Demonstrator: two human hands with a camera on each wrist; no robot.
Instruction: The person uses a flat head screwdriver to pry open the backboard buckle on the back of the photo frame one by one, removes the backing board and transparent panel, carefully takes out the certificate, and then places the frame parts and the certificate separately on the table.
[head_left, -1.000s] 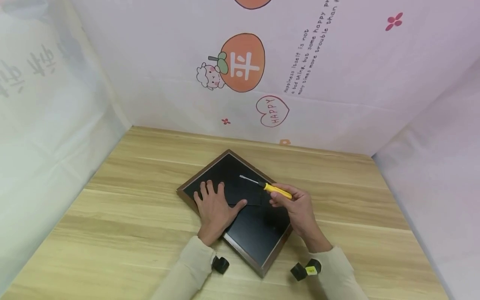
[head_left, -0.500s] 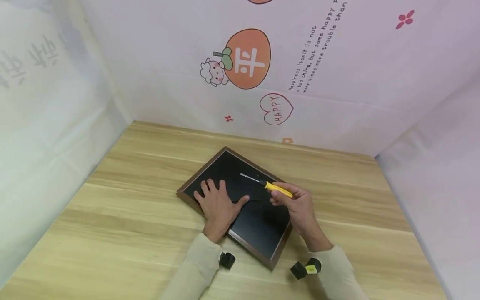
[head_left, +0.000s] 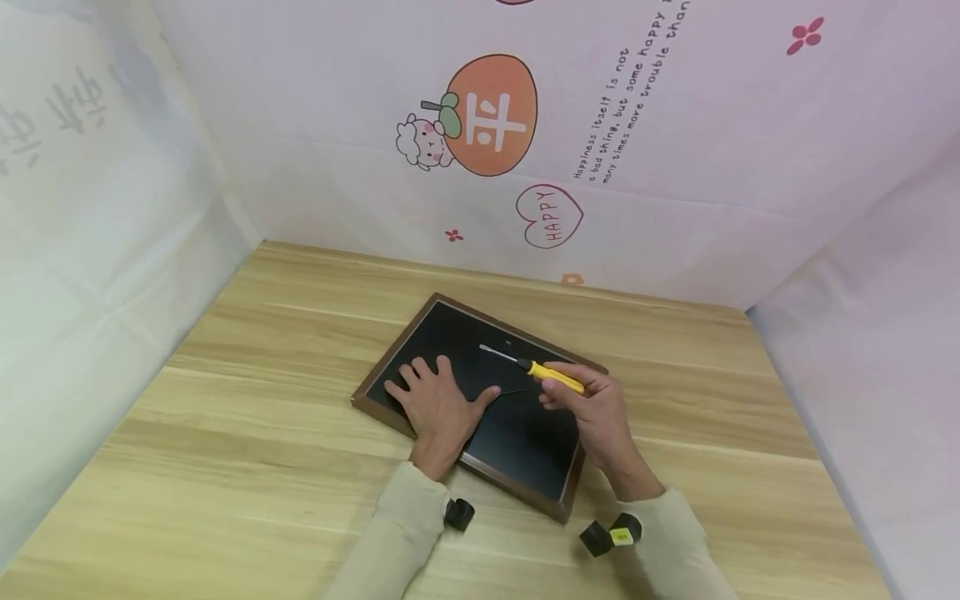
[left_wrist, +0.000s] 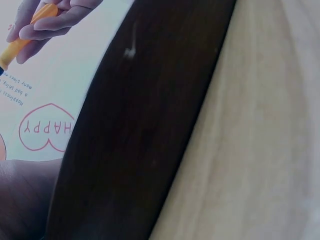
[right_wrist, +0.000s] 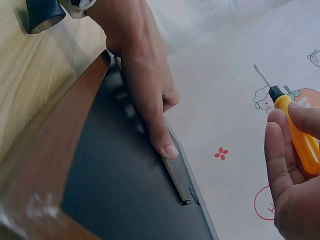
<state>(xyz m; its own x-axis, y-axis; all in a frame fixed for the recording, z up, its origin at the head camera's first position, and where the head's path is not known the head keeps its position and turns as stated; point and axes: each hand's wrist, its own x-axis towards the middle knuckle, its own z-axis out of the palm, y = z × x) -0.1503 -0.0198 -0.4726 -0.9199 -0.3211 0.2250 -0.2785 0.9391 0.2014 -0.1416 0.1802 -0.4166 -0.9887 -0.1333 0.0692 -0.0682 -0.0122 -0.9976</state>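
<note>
A brown picture frame point(head_left: 517, 486) lies on the table with its black backing point(head_left: 525, 442) facing up. My left hand point(head_left: 438, 410) rests on the backing with fingers spread, and its thumb lies by a thin raised flap edge point(right_wrist: 175, 180), seen in the right wrist view. Above the right part of the frame, my right hand point(head_left: 600, 412) grips a screwdriver point(head_left: 555, 377) by its yellow handle. The metal tip points left and stands apart from the frame. In the left wrist view the frame's dark side point(left_wrist: 135, 120) fills the middle.
The wooden tabletop point(head_left: 225, 467) runs around the frame. A printed cloth wall point(head_left: 360, 200) stands at the back, with pale walls at both sides. Black wrist cameras point(head_left: 459, 514) sit near the frame's front edge.
The frame has turned counterclockwise on the table, its near corner swinging right and away. My left hand has moved slightly right with it. The right hand with the screwdriver has barely moved.
</note>
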